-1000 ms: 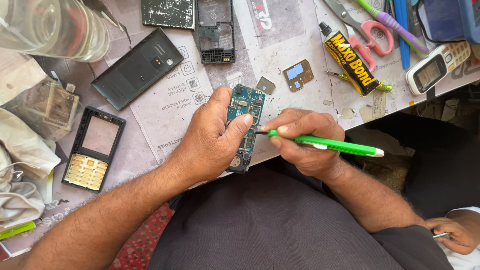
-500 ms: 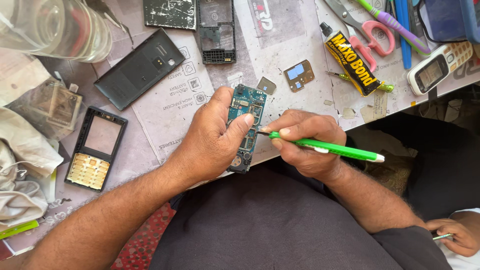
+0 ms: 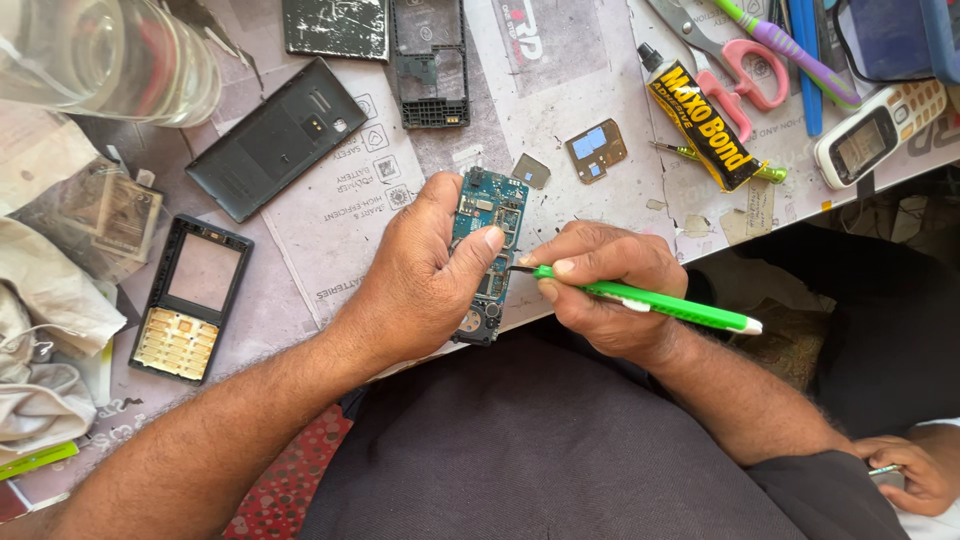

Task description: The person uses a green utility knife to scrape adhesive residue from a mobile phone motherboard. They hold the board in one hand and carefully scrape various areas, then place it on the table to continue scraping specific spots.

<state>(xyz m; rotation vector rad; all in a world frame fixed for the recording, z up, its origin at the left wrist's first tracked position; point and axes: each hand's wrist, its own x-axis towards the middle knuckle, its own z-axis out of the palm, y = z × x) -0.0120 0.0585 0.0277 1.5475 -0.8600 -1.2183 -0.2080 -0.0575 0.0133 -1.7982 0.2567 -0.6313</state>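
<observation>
Left hand (image 3: 425, 275) wrapped around a blue-green phone circuit board (image 3: 488, 215), thumb pressed across its face, board held upright at the near edge of the worktable (image 3: 600, 90), over paper sheets. Right hand (image 3: 605, 290) closed in a pen grip on a green-handled tool (image 3: 650, 303); its dark tip touches the board's right edge just below the left thumb, handle pointing away to the right, past the table's near edge. Just beyond the board: a small grey metal shield (image 3: 531, 170), and beside it a brown part with blue squares (image 3: 596, 150). Toward the far left corner, a clear glass jar (image 3: 110, 55); near it a black back cover (image 3: 275, 138). Along the left edge, a black front frame with a gold keypad (image 3: 190, 298) and crumpled cloth (image 3: 45, 330). At the far edge, a bare phone chassis (image 3: 430, 62). Far right: a yellow-and-black glue tube (image 3: 700, 120), pink-handled scissors (image 3: 745, 75), a white keypad phone (image 3: 880, 130). Another person's hand (image 3: 915, 470) shows at the lower right, off the table.
</observation>
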